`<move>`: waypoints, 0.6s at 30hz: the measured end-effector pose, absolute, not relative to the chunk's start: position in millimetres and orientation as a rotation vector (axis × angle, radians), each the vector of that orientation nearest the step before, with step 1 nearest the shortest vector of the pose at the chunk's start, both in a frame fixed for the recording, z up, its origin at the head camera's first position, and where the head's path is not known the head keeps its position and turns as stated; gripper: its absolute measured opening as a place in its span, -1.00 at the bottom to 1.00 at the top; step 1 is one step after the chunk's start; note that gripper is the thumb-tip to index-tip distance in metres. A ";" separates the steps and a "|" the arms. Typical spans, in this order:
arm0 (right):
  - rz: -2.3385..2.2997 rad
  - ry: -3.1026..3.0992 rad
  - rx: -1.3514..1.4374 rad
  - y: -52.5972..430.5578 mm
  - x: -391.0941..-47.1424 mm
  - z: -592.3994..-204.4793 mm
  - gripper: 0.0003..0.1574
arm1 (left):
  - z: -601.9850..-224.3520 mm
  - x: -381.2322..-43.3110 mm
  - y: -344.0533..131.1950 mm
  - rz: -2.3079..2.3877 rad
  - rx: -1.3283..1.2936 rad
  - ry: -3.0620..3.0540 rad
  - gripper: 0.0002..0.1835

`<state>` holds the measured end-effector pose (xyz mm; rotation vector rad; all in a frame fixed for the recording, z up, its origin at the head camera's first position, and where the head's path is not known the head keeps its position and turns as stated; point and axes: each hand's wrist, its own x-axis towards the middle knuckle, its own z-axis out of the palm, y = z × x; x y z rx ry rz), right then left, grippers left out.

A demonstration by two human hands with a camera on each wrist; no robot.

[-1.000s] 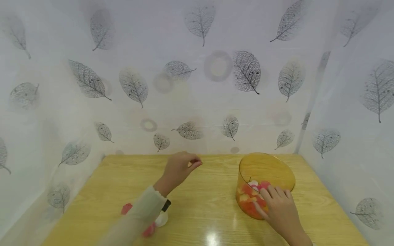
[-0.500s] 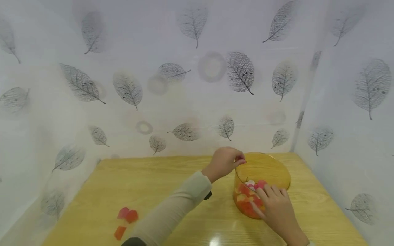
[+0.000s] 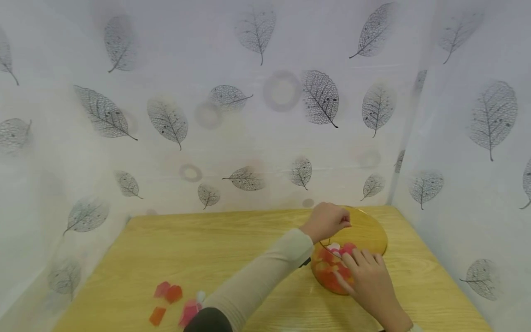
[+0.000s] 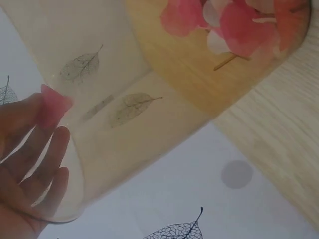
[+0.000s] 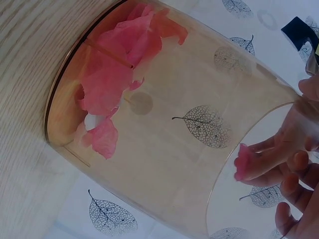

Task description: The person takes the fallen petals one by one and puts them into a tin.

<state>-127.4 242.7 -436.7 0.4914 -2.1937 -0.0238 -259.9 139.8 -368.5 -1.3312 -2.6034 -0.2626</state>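
Note:
A see-through amber tub (image 3: 375,233) with an oblique, wide mouth stands at the right of the table, with pink, red and white petals (image 4: 246,30) at its bottom. Above its mouth, my left hand (image 3: 327,220) pinches a small pink petal (image 4: 54,106) between thumb and fingers. The right wrist view shows that petal (image 5: 242,162) just inside the rim. At the tub's near side, my right hand (image 3: 369,281) holds the rim, its thumb along the outer wall. A thin brown stick (image 5: 109,52) lies among the petals in the tub.
Loose petals lie at the front left of the table: pink (image 3: 162,289), red (image 3: 173,293) and orange (image 3: 157,316), with another pink one (image 3: 190,312) partly behind my left sleeve (image 3: 257,276). White leaf-print sheets (image 3: 257,138) enclose the wooden table (image 3: 199,244) at the back and sides.
My left hand has swung right from mid-table to over the tub's mouth, carrying the pink petal. My right hand has stayed on the tub. The head view has shifted slightly.

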 end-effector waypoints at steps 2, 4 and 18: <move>-0.027 -2.194 0.493 242.5 -127.1 -436.4 -0.27 | -370.1 -260.7 142.6 -0.221 -1.324 -2.620 -0.84; -0.031 -2.200 0.492 242.1 -127.0 -436.3 -0.27 | -371.9 -261.5 143.9 -0.169 -1.313 -2.631 -0.80; -0.028 -2.203 0.488 242.1 -127.5 -437.9 -0.28 | -379.7 -263.3 135.1 -0.142 -1.305 -2.561 -0.74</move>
